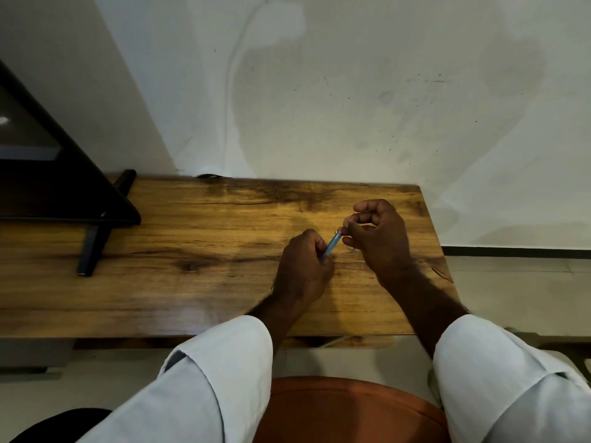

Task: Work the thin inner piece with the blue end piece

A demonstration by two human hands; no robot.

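From the head view, the left hand [303,266] grips a blue pen [331,246], tilted, above the wooden counter [192,251]. The right hand [379,238] pinches the pen's upper end with curled fingers. A black stand [96,219] sits at the counter's left, well apart.

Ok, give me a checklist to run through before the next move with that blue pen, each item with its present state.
1. Left hand grips the blue pen by its barrel: ok.
2. Right hand pinches the pen's upper end: ok.
3. Pen lifted off the wooden table: cannot tell.
4. Small pale piece lies on the table under the right hand, what it is: cannot tell.
5. Pen's tip and cap state: cannot tell, fingers hide them.
6. Black stand at the left stands well apart from both hands: ok.
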